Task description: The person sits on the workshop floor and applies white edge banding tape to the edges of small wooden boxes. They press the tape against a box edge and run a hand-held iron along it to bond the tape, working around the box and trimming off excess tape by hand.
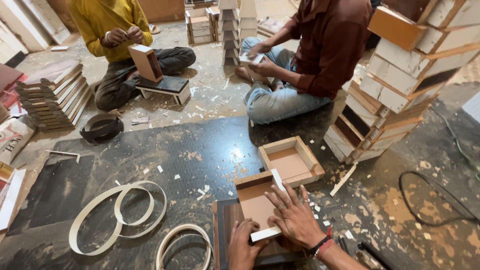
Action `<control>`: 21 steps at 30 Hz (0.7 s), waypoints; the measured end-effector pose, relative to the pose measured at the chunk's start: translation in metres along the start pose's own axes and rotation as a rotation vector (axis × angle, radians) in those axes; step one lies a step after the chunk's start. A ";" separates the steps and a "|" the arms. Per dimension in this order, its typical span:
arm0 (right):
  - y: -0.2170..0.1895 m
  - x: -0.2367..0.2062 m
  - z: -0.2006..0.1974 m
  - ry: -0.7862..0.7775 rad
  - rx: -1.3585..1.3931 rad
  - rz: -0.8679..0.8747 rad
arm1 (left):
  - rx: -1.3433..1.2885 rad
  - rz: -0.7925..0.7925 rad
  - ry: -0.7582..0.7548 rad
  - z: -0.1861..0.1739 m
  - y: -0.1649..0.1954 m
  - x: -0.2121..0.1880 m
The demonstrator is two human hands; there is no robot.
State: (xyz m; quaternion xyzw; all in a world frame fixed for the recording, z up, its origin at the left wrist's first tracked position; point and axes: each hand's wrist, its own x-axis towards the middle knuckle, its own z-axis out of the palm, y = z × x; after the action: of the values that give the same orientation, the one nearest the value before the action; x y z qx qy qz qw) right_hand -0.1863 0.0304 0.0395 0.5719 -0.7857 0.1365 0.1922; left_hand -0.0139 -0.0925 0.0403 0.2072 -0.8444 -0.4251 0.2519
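Fingers of the right hand [296, 216] lie spread flat, pressing down on a shallow wooden box [257, 202] that rests on a dark board [227, 225] on the floor; they grip nothing, only bear on the box's brown inner panel and its near edge. Just below those fingertips the left hand [245, 245] curls its fingers against the near side of the same box, where a white edge strip [266, 233] runs along the rim; whether the left fingers pinch the strip or merely press it I cannot tell. Beyond the right fingertips, just past the box and close by it, sits a second open box [291, 161] of the same make. Further left of the left fingers, well apart, loops of white edge banding [118, 214] lie coiled on the black rubber mat [165, 155], and another coil [183, 245] lies just beside the dark board. Off to the right of the right hand rises a leaning stack of finished boxes [395, 85], with a black cable [435, 200] looping on the floor near it. Far past the fingers, two other people sit on the floor: one in a yellow shirt [102, 20] with a box before him, one in a dark red shirt [335, 40] holding a small piece.
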 end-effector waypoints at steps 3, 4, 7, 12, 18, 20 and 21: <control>-0.022 0.006 0.001 -0.035 0.016 -0.054 | -0.001 -0.097 -0.063 0.003 -0.007 -0.003; -0.038 0.009 0.002 -0.067 0.021 -0.093 | -0.003 -0.046 -0.040 0.005 -0.011 -0.003; -0.083 0.019 0.006 -0.064 0.114 -0.156 | 0.089 0.108 0.040 0.010 -0.019 -0.004; -0.086 0.013 0.001 -0.084 0.247 -0.147 | -0.069 -0.010 0.044 0.007 -0.023 -0.005; -0.005 -0.013 -0.019 -0.100 0.057 0.173 | 0.033 -0.071 -0.110 -0.002 -0.010 -0.005; 0.007 -0.019 -0.016 -0.308 0.393 0.558 | 0.014 -0.058 -0.096 -0.002 -0.009 -0.006; 0.009 -0.020 -0.013 -0.271 0.497 0.608 | 0.009 -0.046 -0.085 -0.001 -0.010 -0.006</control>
State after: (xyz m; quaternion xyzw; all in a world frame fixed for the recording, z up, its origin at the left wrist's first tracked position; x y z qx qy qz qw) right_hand -0.1870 0.0557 0.0416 0.3558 -0.8800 0.2961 -0.1059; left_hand -0.0075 -0.0954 0.0316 0.2095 -0.8512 -0.4353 0.2050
